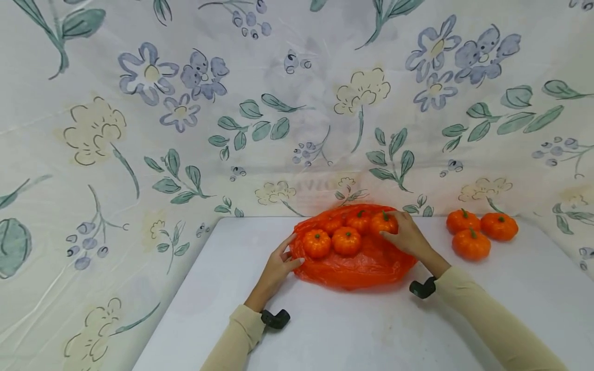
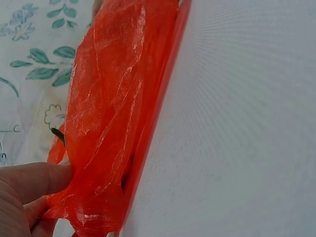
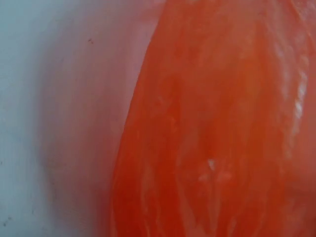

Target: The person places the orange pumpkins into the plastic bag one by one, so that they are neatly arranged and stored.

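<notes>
A red-orange plastic bag (image 1: 355, 273) lies spread on the table with several small orange pumpkins (image 1: 346, 240) in it. At its left edge my left hand (image 1: 277, 268) pinches the thin plastic; the left wrist view shows the thumb (image 2: 42, 181) against the bag (image 2: 106, 98), and a green stem (image 2: 58, 134) behind its edge. My right hand (image 1: 410, 237) grips another small pumpkin (image 1: 383, 224) by its right side, inside the bag's right part. Only the bag's blurred orange plastic (image 3: 212, 123) fills the right wrist view; that hand is hidden there.
Three more small pumpkins (image 1: 471, 245) sit together on the white table (image 1: 343, 330), right of the bag near the back edge. A flower-printed cloth (image 1: 260, 170) hangs behind and along the sides. Each wrist carries a black camera mount (image 1: 276, 319).
</notes>
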